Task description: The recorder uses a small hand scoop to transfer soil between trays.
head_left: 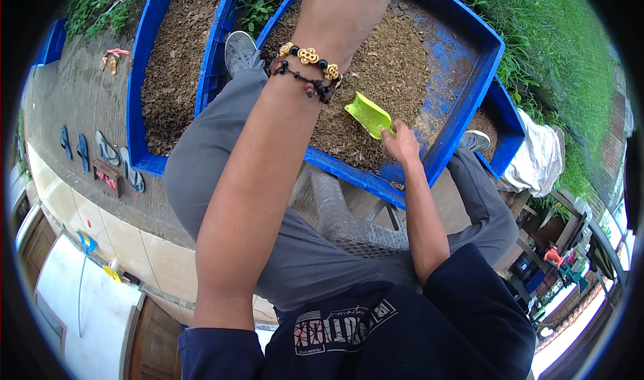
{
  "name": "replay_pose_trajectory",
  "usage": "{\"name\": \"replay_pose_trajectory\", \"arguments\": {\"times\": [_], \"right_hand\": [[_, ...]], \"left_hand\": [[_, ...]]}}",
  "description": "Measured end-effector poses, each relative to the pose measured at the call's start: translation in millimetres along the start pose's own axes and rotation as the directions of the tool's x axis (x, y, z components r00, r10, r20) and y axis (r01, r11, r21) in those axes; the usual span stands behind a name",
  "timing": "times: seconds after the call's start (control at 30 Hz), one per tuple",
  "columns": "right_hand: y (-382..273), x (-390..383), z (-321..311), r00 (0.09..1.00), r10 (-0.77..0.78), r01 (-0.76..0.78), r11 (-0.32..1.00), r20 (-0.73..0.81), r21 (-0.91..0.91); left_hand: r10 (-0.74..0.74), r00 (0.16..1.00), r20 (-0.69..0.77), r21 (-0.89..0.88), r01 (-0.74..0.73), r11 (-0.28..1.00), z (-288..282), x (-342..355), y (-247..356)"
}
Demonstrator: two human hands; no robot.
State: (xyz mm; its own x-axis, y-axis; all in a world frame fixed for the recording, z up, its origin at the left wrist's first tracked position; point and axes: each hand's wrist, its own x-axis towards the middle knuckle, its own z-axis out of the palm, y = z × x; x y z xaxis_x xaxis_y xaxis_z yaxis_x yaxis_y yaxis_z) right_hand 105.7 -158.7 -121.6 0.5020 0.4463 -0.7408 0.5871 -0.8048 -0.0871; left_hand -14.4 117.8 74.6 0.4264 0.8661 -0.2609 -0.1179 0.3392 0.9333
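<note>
My right hand [401,144] is closed around the handle end of a lime-green scoop [369,114]. The scoop lies tilted over brown, crumbly soil-like material [397,61] in a large blue tray [473,108]. On the tray's right side the blue bottom shows through a thin scatter of crumbs. My left arm, wearing beaded bracelets [308,56], stretches across the tray's left part. My left hand [349,8] is at the top edge of the view; its fingers are cut off, so what they do is hidden.
A second blue tray [139,78] of the same material stands at left. Another blue container [515,135] and a white sack [539,155] are at right. A textured chair or stool [349,226] sits below the tray. Sandals [107,148] lie on the concrete; grass [557,38] grows at upper right.
</note>
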Motion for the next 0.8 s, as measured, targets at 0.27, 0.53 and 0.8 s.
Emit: {"name": "replay_pose_trajectory", "arguments": {"times": [0.27,0.53,0.8], "right_hand": [[-21.1,26.3,13.9,0.997,-0.065,0.068,0.995,-0.030,0.079],[-48.1,41.0,-5.4,0.987,-0.156,0.156,0.988,-0.041,0.002],[-53.5,38.0,-30.1,0.971,-0.236,0.234,0.971,-0.034,-0.043]], "left_hand": [[-0.011,1.000,0.014,-0.019,0.011,1.000,4.0,1.9,-5.9],[0.047,0.999,0.012,0.015,-0.047,0.999,0.5,-0.5,-3.7],[0.047,0.999,0.025,-0.030,-0.046,0.998,3.7,-4.1,1.3]]}}
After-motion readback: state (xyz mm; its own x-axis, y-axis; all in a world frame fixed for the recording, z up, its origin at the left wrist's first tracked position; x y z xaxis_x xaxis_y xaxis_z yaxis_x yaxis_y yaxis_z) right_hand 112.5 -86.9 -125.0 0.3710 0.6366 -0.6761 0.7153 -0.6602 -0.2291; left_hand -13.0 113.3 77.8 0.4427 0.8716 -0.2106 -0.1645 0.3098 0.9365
